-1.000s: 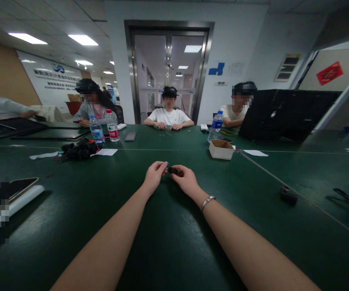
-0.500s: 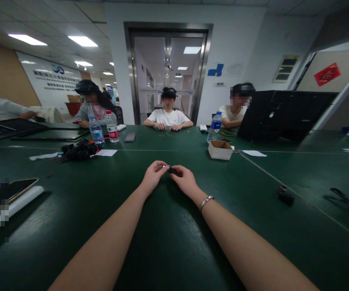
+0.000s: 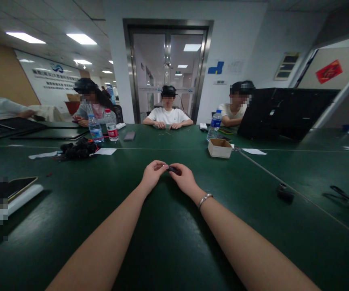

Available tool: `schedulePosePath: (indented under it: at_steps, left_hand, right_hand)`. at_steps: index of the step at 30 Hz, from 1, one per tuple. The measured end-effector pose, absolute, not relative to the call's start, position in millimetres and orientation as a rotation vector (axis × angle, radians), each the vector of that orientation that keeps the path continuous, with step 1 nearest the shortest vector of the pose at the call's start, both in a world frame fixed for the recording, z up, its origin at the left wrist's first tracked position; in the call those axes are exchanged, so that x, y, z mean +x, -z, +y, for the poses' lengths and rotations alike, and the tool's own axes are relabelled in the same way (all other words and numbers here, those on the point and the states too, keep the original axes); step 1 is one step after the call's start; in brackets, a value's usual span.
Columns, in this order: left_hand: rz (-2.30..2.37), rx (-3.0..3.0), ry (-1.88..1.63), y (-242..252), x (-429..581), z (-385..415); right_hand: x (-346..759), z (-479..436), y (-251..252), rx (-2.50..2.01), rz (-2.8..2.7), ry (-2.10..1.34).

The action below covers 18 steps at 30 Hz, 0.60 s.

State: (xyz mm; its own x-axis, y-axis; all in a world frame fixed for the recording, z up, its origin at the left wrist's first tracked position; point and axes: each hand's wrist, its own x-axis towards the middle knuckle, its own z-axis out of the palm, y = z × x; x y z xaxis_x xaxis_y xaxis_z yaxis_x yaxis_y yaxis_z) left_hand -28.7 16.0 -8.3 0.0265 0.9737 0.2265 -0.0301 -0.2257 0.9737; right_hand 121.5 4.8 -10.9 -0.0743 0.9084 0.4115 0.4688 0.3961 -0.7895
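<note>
Between my two hands, just above the green table [image 3: 168, 226], is a small dark oblong object [image 3: 172, 169], too small to name. My right hand [image 3: 185, 178] grips it, thumb and fingers closed around its right part. From the other side, my left hand [image 3: 153, 176] pinches at its left end, thumb against the fingers. A tiny light glint shows at the left fingertips, and the fingers hide most of that end. A silver bracelet [image 3: 205, 200] sits on my right wrist.
Ahead stands an open cardboard box [image 3: 219, 149], with a water bottle [image 3: 214, 125] behind it. A black bundle [image 3: 79, 149] and two bottles lie left. A phone [image 3: 21, 188] is near left; a small black item [image 3: 285, 193] is right. Several people sit around the table.
The silvery bit at my left fingertips is less visible, and the dark object lies flatter, close against the left fingertips. Both hands stay in nearly the same place.
</note>
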Motion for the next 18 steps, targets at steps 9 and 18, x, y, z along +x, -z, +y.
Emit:
schedulePosePath:
  at_steps: [9, 18]
  left_hand:
    - [1.142, 1.334, -1.390, 9.5, -26.7, 17.8]
    - [1.248, 1.382, -1.286, 1.8, -28.9, 14.1]
  right_hand:
    - [119.2, -1.9, 4.3, -1.202, -1.763, -0.458]
    - [117.7, -4.1, 2.3, -1.193, -1.767, -0.460]
